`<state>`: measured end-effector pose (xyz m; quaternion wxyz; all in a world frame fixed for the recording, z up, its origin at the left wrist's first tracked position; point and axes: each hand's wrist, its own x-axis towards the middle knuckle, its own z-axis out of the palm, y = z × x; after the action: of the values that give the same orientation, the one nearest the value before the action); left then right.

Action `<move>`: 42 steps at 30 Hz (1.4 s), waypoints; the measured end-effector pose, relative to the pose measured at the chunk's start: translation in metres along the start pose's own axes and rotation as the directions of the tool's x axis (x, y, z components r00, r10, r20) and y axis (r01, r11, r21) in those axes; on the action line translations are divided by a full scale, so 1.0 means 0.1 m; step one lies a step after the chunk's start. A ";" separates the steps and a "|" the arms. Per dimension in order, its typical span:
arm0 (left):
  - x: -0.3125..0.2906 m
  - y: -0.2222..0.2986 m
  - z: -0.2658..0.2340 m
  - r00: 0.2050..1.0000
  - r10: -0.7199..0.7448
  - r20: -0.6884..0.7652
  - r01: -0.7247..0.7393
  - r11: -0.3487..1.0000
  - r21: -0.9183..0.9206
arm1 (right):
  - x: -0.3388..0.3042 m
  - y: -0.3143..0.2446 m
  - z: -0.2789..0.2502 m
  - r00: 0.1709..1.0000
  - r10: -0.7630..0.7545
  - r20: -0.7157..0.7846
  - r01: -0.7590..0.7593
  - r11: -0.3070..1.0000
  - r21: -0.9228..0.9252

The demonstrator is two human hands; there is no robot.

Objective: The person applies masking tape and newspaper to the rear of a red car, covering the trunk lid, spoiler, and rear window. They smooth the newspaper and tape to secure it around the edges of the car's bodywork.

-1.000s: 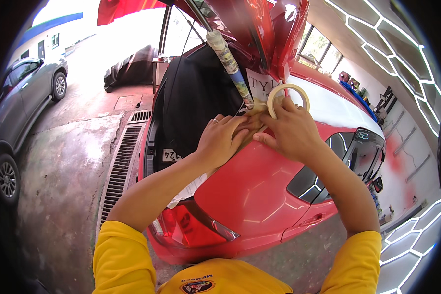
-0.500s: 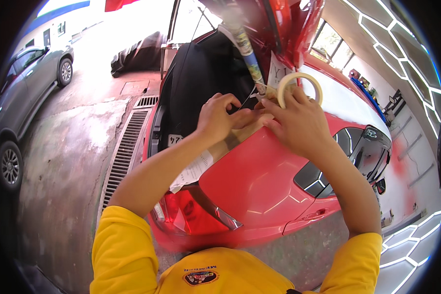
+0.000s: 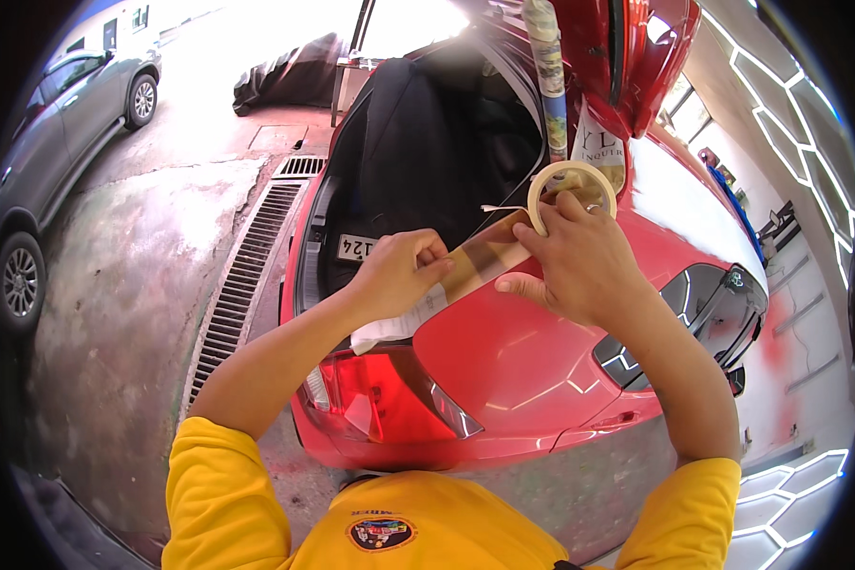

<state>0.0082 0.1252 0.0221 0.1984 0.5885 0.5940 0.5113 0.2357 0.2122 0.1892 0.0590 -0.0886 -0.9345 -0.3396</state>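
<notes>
A cream roll of masking tape (image 3: 610, 193) rings the fingers of my right hand (image 3: 584, 252), whose thumb sticks out apart over the red panel. My left hand (image 3: 399, 271) has its fingers curled, thumb and forefinger pinching the edge of a brownish paper strip (image 3: 489, 255). That strip runs along the rim of the red car's (image 3: 503, 356) open rear, from one hand to the other. Below my left hand, a white printed sheet (image 3: 389, 328) hangs over the rim above the red tail light (image 3: 389, 399). Whether tape runs from the roll onto the strip is hard to make out.
A paper-wrapped post (image 3: 546, 76) rises beside the raised red tailgate (image 3: 651, 66). Black lining (image 3: 408, 142) and a number plate (image 3: 355, 248) show in the opening. A floor grate (image 3: 247, 285) and a grey car (image 3: 57, 161) lie to the left.
My hands, close together before, are now apart: the left has moved down and left along the strip. The right still carries the tape roll. My view has shifted slightly.
</notes>
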 end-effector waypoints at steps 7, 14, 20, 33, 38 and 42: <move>0.05 0.12 -0.16 0.946 -0.253 0.205 0.261 0.965 -0.017 | 0.07 -0.09 -0.03 0.997 0.051 0.059 -0.046 0.995 -0.084; 0.78 0.28 -0.09 0.921 -0.206 0.332 0.359 0.781 -0.511 | -0.49 -0.27 -0.52 0.927 0.373 -0.044 -0.371 0.927 0.059; 1.29 0.76 0.04 0.902 -0.194 0.385 0.395 0.732 -0.556 | -1.25 -0.45 -0.48 0.768 0.629 -0.123 -0.572 0.759 0.312; 0.87 0.44 0.52 0.541 0.732 -0.414 -0.714 0.660 0.234 | -0.84 -0.30 -0.42 0.814 0.555 -0.170 -0.545 0.832 0.107; 1.02 0.46 0.62 0.745 0.552 -0.374 -0.440 0.829 0.345 | -0.27 -0.07 -0.05 0.888 0.373 -0.267 -0.392 0.920 -0.020; 1.09 0.35 0.41 0.820 0.472 -0.325 -0.380 0.872 0.309 | -0.03 -0.18 0.01 0.899 0.433 -0.067 -0.437 0.897 -0.066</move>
<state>0.0346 0.2311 0.0751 -0.1135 0.6120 0.5288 0.5770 0.2352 0.1992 0.1765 0.1535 -0.2887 -0.8752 -0.3566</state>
